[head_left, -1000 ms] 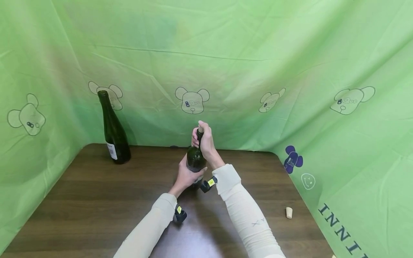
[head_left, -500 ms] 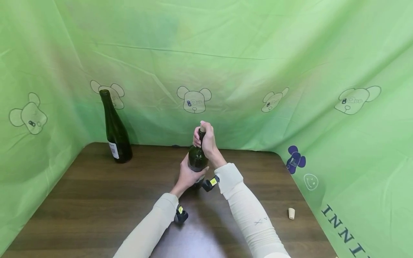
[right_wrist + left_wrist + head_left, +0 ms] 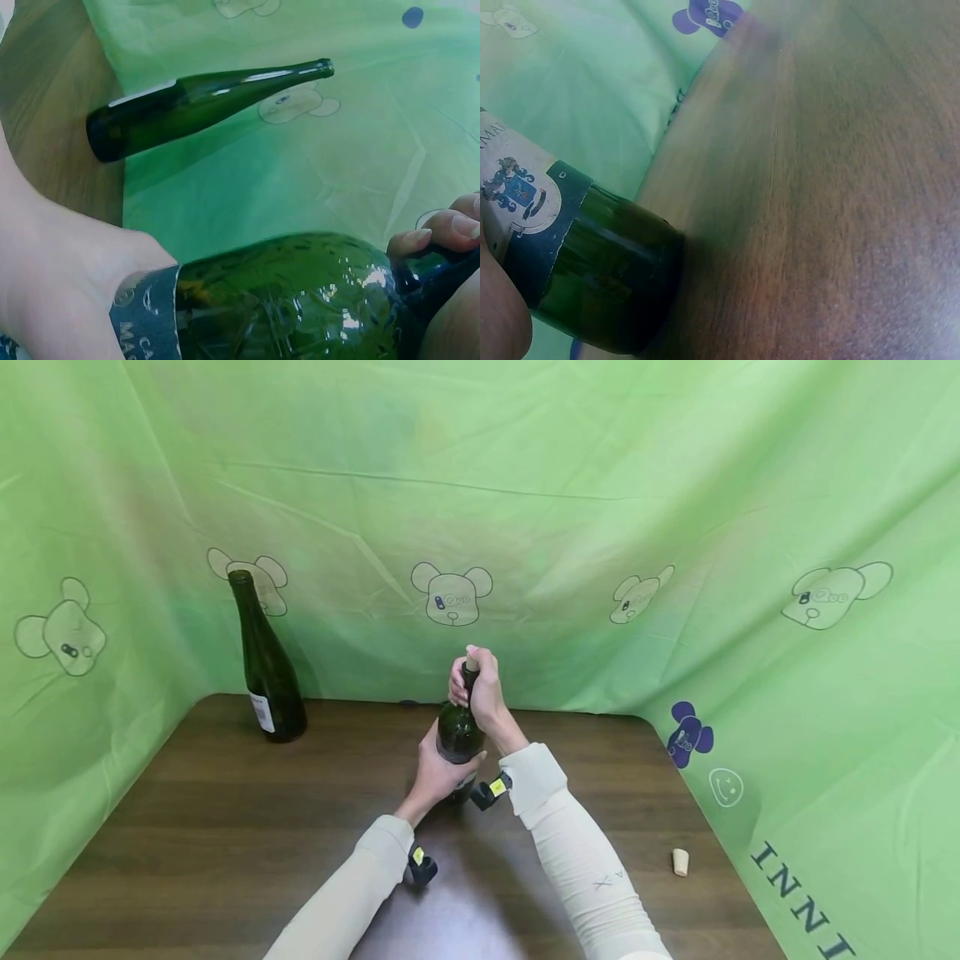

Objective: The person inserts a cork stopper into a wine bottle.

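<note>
A dark green wine bottle point(image 3: 459, 732) stands on the table before me, a cork point(image 3: 471, 663) sticking up from its mouth. My left hand point(image 3: 442, 770) grips the bottle round its body, at the label. Higher up, my right hand point(image 3: 486, 689) has its fingers curled round the neck, the thumb lying at the top of the cork. In the left wrist view the bottle's base point(image 3: 622, 277) meets the tabletop. The right wrist view shows the bottle's glass shoulder point(image 3: 300, 300) between my two hands.
A second, slimmer green bottle point(image 3: 272, 681) with a white label stands uncorked at the back left of the wooden table point(image 3: 225, 843). Another cork point(image 3: 680, 862) stands near the table's right edge. A green printed cloth point(image 3: 525, 527) hangs close behind and along both sides.
Both hands keep their hold on the bottle and cork. The whole head view has shifted slightly; nothing else has visibly moved.
</note>
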`<state>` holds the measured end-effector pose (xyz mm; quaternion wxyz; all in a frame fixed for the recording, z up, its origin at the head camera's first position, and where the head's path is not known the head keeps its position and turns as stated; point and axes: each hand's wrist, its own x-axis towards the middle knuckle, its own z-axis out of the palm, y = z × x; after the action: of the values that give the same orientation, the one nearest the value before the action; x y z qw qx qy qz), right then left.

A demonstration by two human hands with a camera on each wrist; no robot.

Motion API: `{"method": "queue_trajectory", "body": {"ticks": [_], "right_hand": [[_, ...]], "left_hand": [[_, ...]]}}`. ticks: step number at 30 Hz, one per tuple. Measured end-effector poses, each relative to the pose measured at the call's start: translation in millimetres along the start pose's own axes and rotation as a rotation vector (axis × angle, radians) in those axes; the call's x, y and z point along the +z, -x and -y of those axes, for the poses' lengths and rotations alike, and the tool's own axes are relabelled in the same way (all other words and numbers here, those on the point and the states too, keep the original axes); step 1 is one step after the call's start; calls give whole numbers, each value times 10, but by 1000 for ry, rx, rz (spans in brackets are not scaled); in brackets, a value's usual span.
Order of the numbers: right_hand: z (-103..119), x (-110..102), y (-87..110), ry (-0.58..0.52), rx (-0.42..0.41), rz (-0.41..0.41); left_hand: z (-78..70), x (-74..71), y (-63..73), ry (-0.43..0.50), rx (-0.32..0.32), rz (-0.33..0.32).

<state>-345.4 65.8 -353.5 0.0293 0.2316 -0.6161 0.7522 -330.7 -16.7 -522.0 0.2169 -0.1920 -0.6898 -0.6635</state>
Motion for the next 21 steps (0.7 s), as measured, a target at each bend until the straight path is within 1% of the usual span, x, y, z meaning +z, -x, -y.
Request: {"method": "queue_trajectory", "body": {"ticks": [4, 8, 13, 18, 21], "right_hand": [[3, 8, 9, -8, -7, 7], [-2, 17, 15, -10, -17, -16], [10, 26, 13, 22, -22, -51], [8, 24, 1, 35, -16, -67], [-23, 27, 8, 63, -41, -73]], "left_hand": [[-9, -1, 11, -12, -1, -9], [-4, -1, 17, -7, 0, -8], [-6, 7, 11, 10, -6, -2], [-23, 0, 0, -6, -26, 3], [-20, -4, 13, -13, -40, -1]]}}
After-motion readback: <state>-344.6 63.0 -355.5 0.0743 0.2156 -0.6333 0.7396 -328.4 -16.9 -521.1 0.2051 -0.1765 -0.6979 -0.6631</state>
